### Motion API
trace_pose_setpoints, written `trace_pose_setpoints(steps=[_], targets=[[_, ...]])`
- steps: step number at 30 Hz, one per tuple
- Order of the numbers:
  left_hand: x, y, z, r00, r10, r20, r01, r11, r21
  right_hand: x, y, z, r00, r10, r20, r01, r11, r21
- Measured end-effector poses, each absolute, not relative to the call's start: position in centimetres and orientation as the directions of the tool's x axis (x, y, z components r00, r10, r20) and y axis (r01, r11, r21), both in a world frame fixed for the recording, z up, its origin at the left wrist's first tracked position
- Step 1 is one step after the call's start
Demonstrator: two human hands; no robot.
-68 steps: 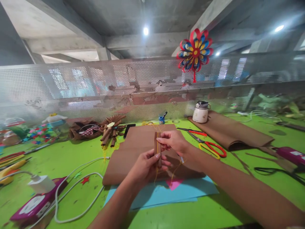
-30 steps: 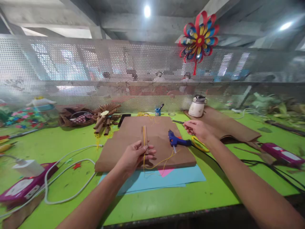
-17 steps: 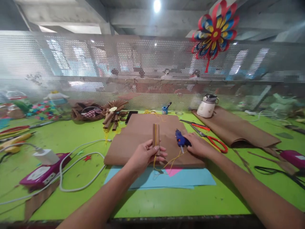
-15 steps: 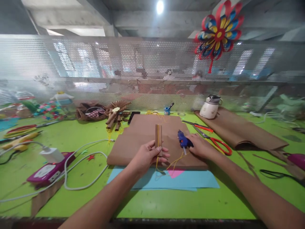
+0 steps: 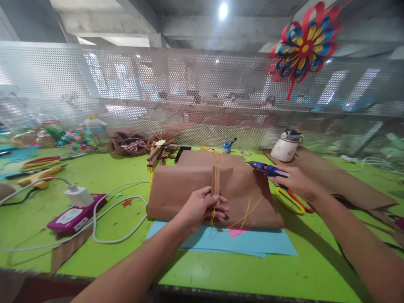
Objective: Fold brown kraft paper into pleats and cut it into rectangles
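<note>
My left hand (image 5: 203,206) pinches a narrow folded strip of brown paper (image 5: 217,179) between thumb and fingers, holding it upright. A yellow string (image 5: 244,217) runs down the strip, and its loose ends trail over the brown kraft paper (image 5: 179,189) beneath. My right hand (image 5: 295,183) is closed around a blue glue gun (image 5: 267,169), its nozzle pointing left, above the right side of the kraft paper. Just below that hand lie scissors with red and yellow handles (image 5: 290,203), partly covered by it.
Light blue sheets (image 5: 268,244) lie under the kraft paper. A purple power strip (image 5: 75,216) with a white cable stands left. Behind are a dark phone (image 5: 182,154), paper rolls (image 5: 156,155) and a blue jar (image 5: 227,147). A white kettle (image 5: 285,147) stands right, by folded brown paper (image 5: 353,181).
My right hand has lifted the glue gun off the kraft paper, moved it right and turned its nozzle leftward. The kraft paper's front fold has risen. My left hand keeps hold of the strip.
</note>
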State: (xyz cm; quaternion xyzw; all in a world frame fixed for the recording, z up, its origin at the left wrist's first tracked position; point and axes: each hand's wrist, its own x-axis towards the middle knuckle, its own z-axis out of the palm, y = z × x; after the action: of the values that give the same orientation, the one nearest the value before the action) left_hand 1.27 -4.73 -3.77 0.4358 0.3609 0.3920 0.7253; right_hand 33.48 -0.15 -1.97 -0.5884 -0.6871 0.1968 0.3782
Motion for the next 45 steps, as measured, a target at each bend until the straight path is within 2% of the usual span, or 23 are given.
trace_pose_setpoints(steps=[4, 8, 12, 16, 19, 21, 23, 25, 27, 29, 34, 40, 45], targets=[[1.2, -4.4, -3.9, 0.41, 0.886, -0.215, -0.291, 0.351, 0.89, 34.1, 0.9, -1.0, -0.109, 0.986, 0.123, 0.619, 0.165, -0.768], [1.2, -3.9, -4.5, 0.386, 0.875, -0.291, -0.295, 0.416, 0.86, 34.2, 2.2, -2.0, -0.099, 0.993, 0.067, 0.379, 0.1, -0.92], [1.2, -3.8, -5.0, 0.389, 0.863, -0.323, -0.284, 0.446, 0.849, 34.6, 3.3, -3.3, 0.076, 0.991, 0.109, 0.18, 0.093, -0.979], [1.1, -3.9, -4.6, 0.395, 0.877, -0.272, -0.318, 0.408, 0.856, 35.1, 3.2, -3.4, 0.28, 0.939, 0.199, 0.133, 0.168, -0.977], [1.1, -4.1, -4.0, 0.39, 0.889, -0.241, -0.338, 0.381, 0.86, 33.6, 1.1, -2.0, 0.294, 0.928, 0.228, 0.103, 0.207, -0.973], [1.1, -4.3, -3.8, 0.396, 0.889, -0.232, -0.334, 0.375, 0.865, 31.6, -1.2, -0.6, 0.163, 0.955, 0.247, 0.131, 0.227, -0.965], [1.1, -4.4, -3.6, 0.404, 0.889, -0.216, -0.322, 0.359, 0.876, 29.2, -3.6, 0.6, 0.006, 0.973, 0.229, 0.291, 0.217, -0.932], [1.1, -4.6, -3.5, 0.406, 0.892, -0.197, -0.31, 0.337, 0.889, 27.0, -5.5, 1.2, -0.142, 0.959, 0.246, 0.449, 0.284, -0.847], [1.1, -4.7, -3.4, 0.404, 0.896, -0.186, -0.3, 0.322, 0.898, 25.5, -6.7, 1.0, -0.215, 0.936, 0.279, 0.53, 0.351, -0.772], [1.1, -4.8, -3.3, 0.41, 0.894, -0.179, -0.286, 0.312, 0.906, 24.8, -7.2, 0.3, -0.23, 0.929, 0.29, 0.557, 0.37, -0.744], [1.2, -5.2, -3.2, 0.435, 0.881, -0.186, -0.248, 0.316, 0.916, 25.0, -7.0, -1.3, -0.21, 0.945, 0.249, 0.545, 0.325, -0.773], [1.3, -5.6, -2.7, 0.45, 0.869, -0.207, -0.202, 0.325, 0.924, 25.7, -6.7, -1.8, -0.186, 0.944, 0.273, 0.547, 0.33, -0.769], [1.2, -5.6, -2.8, 0.477, 0.863, -0.167, -0.186, 0.285, 0.94, 25.7, -6.8, -1.6, -0.167, 0.937, 0.306, 0.555, 0.346, -0.756]])
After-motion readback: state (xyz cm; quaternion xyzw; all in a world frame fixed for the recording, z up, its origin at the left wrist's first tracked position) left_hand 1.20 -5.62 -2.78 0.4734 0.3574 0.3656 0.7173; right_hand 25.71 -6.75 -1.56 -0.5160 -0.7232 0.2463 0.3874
